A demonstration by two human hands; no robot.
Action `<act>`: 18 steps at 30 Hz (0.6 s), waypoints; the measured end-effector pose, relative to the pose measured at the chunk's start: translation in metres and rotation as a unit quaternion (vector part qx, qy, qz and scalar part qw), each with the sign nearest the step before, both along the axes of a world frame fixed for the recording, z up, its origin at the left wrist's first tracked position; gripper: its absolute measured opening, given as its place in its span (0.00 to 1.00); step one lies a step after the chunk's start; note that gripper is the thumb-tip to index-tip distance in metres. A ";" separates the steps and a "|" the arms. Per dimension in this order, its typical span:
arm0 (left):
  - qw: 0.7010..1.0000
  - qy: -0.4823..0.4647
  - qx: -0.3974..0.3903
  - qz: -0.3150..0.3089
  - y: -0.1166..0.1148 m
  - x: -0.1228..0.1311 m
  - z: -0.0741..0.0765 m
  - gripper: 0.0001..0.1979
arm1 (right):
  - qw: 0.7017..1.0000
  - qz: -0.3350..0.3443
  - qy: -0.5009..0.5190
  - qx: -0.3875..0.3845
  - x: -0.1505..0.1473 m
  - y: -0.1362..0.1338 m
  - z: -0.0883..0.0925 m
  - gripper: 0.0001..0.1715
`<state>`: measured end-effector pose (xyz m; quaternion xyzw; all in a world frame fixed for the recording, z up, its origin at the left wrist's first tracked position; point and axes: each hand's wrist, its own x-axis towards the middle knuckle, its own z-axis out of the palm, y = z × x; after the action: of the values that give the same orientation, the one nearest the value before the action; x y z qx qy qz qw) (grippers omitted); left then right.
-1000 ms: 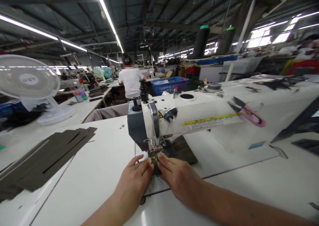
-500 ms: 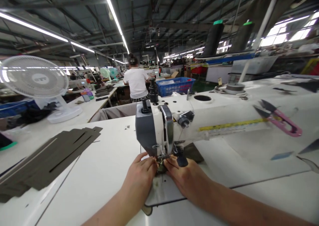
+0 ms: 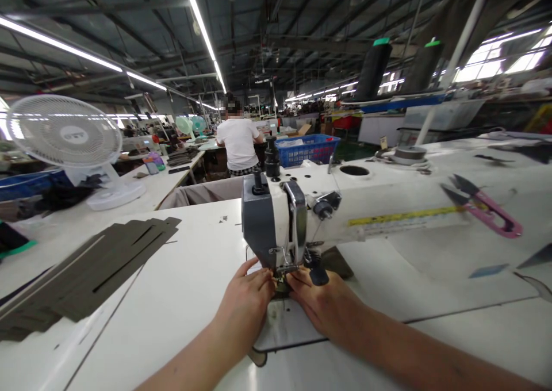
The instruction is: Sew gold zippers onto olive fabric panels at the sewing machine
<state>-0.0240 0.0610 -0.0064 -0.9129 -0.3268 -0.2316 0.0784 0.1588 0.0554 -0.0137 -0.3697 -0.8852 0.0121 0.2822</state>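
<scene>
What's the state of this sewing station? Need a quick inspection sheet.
surface: white sewing table, small dark scraps on it near the machine.
job's things: dark fabric piece under the presser foot of a white sewing machine.
clutter: stacked dark olive cut strips left of the machine; pink thread snips to its right.
grippers: left hand and right hand at the fabric, either side of the foot.
cables: nothing seen.
surroundings: co-worker in a white T-shirt, blue plastic crate, white fan.
</scene>
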 end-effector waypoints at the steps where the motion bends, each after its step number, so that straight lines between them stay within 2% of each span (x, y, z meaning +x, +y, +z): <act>1: 1.000 -0.005 -0.001 -0.001 0.001 0.000 -0.001 0.09 | 1.000 0.003 0.004 0.001 0.000 0.000 0.000 0.10; 6: 1.000 -0.017 -0.001 -0.004 0.000 0.000 -0.001 0.09 | 1.000 0.004 0.016 -0.016 0.000 0.002 0.001 0.10; 14: 0.999 -0.008 -0.016 0.037 -0.001 0.000 -0.001 0.05 | 0.999 0.012 0.021 -0.027 0.008 -0.001 -0.002 0.11; 16: 0.999 -0.011 -0.037 0.032 -0.004 -0.004 0.002 0.03 | 1.000 0.023 0.003 -0.010 0.020 0.003 0.000 0.12; 18: 0.998 -0.012 -0.051 0.027 -0.013 -0.006 0.006 0.06 | 0.998 -0.024 -0.048 0.039 0.034 0.006 0.003 0.10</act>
<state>-0.0303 0.0484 -0.0009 -0.9038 -0.3634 -0.2236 0.0334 0.1928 0.0610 -0.0108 -0.3793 -0.8886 -0.0467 0.2538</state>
